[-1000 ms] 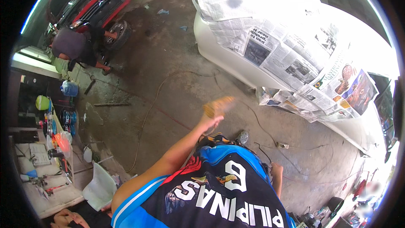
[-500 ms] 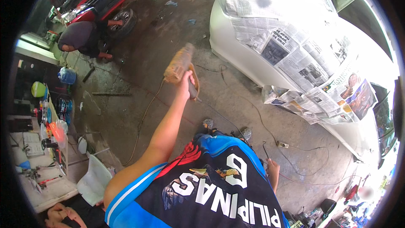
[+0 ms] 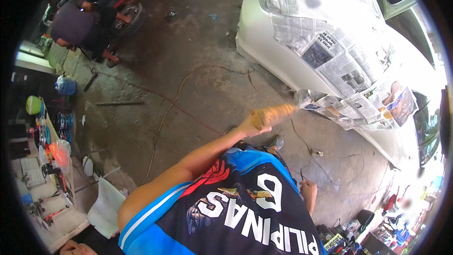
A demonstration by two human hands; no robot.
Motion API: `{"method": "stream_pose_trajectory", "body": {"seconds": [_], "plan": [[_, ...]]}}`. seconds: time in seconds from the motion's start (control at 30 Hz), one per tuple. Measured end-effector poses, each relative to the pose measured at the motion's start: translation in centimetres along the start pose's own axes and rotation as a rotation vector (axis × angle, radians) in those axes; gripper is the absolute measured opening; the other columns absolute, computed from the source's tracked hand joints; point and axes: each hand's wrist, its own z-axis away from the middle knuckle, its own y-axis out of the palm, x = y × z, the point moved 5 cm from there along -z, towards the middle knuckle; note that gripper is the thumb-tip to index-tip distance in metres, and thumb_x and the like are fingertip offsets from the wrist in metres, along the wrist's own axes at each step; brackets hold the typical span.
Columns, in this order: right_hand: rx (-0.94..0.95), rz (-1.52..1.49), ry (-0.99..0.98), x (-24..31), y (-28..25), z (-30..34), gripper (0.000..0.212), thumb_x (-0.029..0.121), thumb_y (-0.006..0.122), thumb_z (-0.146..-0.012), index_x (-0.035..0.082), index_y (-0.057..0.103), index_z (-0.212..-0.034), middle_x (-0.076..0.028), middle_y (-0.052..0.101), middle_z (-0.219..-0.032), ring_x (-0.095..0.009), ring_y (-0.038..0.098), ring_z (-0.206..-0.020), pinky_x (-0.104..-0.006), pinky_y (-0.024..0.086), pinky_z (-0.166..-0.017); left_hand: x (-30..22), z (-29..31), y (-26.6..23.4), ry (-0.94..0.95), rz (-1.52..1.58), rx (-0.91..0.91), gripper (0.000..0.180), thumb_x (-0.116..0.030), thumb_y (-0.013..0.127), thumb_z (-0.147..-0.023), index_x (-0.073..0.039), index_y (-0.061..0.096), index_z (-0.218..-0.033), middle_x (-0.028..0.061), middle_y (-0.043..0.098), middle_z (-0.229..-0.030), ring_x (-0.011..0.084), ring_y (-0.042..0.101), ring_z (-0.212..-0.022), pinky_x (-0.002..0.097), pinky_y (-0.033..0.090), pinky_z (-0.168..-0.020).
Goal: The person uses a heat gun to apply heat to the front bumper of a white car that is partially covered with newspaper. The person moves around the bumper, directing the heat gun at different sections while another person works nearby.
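Tool (image 3: 275,114) is jutting rightward from the left hand (image 3: 254,128) clasping it, its long axis pointing toward the car (image 3: 257,30); right hand (image 3: 308,190) is hanging apart, hold unclear.

newspaper (image 3: 347,52) lies on the car (image 3: 258,38), right of the left hand's (image 3: 252,126) tool (image 3: 273,114).

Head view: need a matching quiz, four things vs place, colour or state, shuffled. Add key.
1. Yellow tool
2. White car
3. Co-worker
4. Jersey

A. Black, blue and red
B. Partly covered with newspaper
C. Held in the person's left hand
D. Bent over, one hand at a wheel

Pairs: 1-C, 2-B, 3-D, 4-A
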Motion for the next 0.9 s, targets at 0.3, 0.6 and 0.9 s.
{"method": "stream_pose_trajectory", "body": {"seconds": [0.3,0.6,0.9], "plan": [[-0.058,0.129,-0.041,2.9,-1.5,6.1,0.024,0.024,0.059,-0.084,0.005,0.073,-0.081,-0.016,0.065,-0.067,-0.032,0.066,-0.067,-0.0412,0.05,-0.066,3.9,2.2,-5.5,-0.791,0.407,0.029,0.014,-0.019,0.068,-0.08,-0.009,0.059,-0.081,0.0003,0.055,-0.062,0.0106,0.053,-0.053,0.0268,0.045,-0.054],[-0.028,0.208,-0.329,8.2,-3.0,8.1,0.028,0.028,0.059,-0.084,0.001,0.068,-0.08,-0.024,0.061,-0.074,-0.041,0.062,-0.071,-0.0464,0.048,-0.066,6.1,1.9,-19.2,-0.838,0.491,-0.784,0.019,-0.018,0.065,-0.082,-0.014,0.05,-0.071,-0.0008,0.045,-0.058,0.0109,0.045,-0.054,0.0267,0.041,-0.058],[0.062,0.19,-0.447,9.2,-5.2,8.1,0.024,0.026,0.059,-0.084,0.004,0.068,-0.079,-0.022,0.064,-0.078,-0.042,0.062,-0.075,-0.0487,0.05,-0.068,0.1,1.7,-1.7,-0.73,0.325,-0.187,0.012,-0.016,0.065,-0.083,-0.01,0.056,-0.077,-0.0015,0.05,-0.06,0.0101,0.049,-0.05,0.0258,0.04,-0.05]]}}
